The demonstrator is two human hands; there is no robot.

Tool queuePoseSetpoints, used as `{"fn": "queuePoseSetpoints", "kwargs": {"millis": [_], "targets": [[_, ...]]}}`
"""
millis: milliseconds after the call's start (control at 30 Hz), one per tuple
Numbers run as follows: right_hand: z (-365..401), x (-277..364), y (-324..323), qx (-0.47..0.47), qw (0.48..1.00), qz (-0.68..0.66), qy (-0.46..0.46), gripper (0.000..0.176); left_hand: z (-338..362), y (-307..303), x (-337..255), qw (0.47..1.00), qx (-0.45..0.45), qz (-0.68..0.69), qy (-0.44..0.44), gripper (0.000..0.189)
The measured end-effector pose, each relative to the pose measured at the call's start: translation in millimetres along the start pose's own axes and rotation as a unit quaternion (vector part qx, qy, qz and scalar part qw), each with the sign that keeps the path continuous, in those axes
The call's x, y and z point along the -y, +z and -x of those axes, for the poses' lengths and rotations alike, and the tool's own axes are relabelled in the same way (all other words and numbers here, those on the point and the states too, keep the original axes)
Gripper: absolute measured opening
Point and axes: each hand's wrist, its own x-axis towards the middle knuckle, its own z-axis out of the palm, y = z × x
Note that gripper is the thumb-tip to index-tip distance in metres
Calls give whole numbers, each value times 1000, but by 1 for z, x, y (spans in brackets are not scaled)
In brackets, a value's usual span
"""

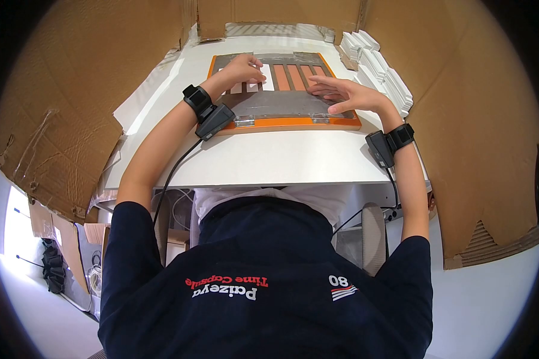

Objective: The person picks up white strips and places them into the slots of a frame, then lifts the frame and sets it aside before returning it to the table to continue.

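An orange-edged board (pixel 269 123) lies on the white table, topped by a grey plate (pixel 269 105) with a row of narrow slots. Salmon-coloured strips (pixel 296 78) show in the slots on the right, and a white strip (pixel 268 79) lies near the middle. My left hand (pixel 244 69) is over the left slots, its fingers bent and apart beside the white strip; whether they touch it is hard to see. My right hand (pixel 347 94) is open above the board's right side, fingers stretched towards the rightmost salmon strips, with nothing visible in it.
Stacks of white folded pieces (pixel 382 75) stand at the table's right side. Cardboard walls (pixel 461 90) rise at the left, right and back. Clear clips (pixel 244 121) sit on the board's near edge. Cables (pixel 172 173) hang from the black devices (pixel 215 121) on both wrists.
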Motion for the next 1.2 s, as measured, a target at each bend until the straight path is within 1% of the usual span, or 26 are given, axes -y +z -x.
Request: {"fn": "queuePoseSetpoints", "kwargs": {"millis": [233, 333, 633, 733, 833, 933, 1033, 1133, 1200], "targets": [[0, 0, 0, 3, 1000, -3, 0, 93, 1, 0, -2, 1000, -6, -2, 11, 43], [0, 2, -1, 11, 1000, -11, 17, 86, 2, 1, -3, 1000, -5, -15, 17, 43], [0, 0, -1, 10, 1000, -17, 14, 85, -4, 5, -3, 983, 30, -165, 78, 45], [-1, -1, -1, 3, 1000, -10, -4, 80, -4, 6, -4, 982, 26, -171, 76, 46], [-1, 1, -2, -65, 997, -23, -38, 62, -2, 6, -8, 976, 31, -200, 83, 47], [-4, -5, -13, -257, 963, 26, -79, 36, 3, 7, -16, 963, 37, -251, 92, 48], [3, -16, -29, -447, 888, 91, -59, 22, 5, 13, -19, 957, 19, -277, 89, 52], [10, -28, -39, -534, 821, 201, 6, 20, 15, 23, -28, 939, -4, -328, 109, 51], [12, -41, -44, -534, 796, 282, 43, 22, 22, 28, -41, 932, 25, -344, 113, 47]]}}
